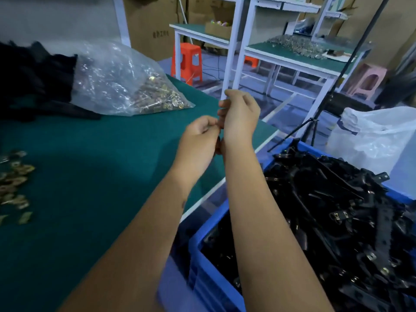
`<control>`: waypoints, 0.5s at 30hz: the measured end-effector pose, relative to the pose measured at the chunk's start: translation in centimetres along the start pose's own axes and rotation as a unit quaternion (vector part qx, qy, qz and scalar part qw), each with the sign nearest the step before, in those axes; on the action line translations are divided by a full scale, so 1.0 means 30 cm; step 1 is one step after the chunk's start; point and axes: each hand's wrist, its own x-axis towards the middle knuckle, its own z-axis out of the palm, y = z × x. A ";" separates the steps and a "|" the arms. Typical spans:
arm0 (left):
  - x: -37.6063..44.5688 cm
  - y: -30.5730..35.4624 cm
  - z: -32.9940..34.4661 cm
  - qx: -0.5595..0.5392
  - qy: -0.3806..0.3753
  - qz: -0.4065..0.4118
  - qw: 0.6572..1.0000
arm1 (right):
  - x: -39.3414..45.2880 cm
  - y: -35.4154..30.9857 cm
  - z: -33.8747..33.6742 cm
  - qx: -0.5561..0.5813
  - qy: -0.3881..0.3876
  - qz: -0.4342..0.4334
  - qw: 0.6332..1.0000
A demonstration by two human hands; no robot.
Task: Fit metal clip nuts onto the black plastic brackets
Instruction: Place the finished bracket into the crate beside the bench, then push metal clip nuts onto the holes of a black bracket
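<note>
My hands are raised together in front of me, above the far edge of the green tabletop (90,158). My right hand (242,115) stands higher, its fingers curled around something I cannot see clearly. My left hand (199,136) is just below and to the left of it, fingers curled, the tips meeting the right hand's fingers. A small dark part (218,140) shows between the two hands; I think it is the black plastic bracket, but the clip nut itself is hidden, so I cannot tell if it is already pushed on.

The supply of loose brass-coloured metal clip nuts (13,188) lies on the tabletop far to the left of my left hand, so this hand is the nearer one to fetch the next nut. The clear plastic bag of clip nuts (126,86) lies beyond my left hand. The blue plastic crate (202,262) full of long black plastic brackets with clips (326,210) stands below my right forearm, on the right side, so the right hand is nearer to it.
</note>
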 end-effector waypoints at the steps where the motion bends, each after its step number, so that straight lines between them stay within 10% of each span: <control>1: 0.004 0.010 -0.051 -0.006 0.019 0.010 1.000 | -0.027 0.011 0.055 0.007 -0.022 0.000 1.000; 15: -0.201 -0.028 -0.910 0.101 0.429 0.003 0.898 | -0.515 0.404 0.640 -0.130 -0.339 0.023 0.931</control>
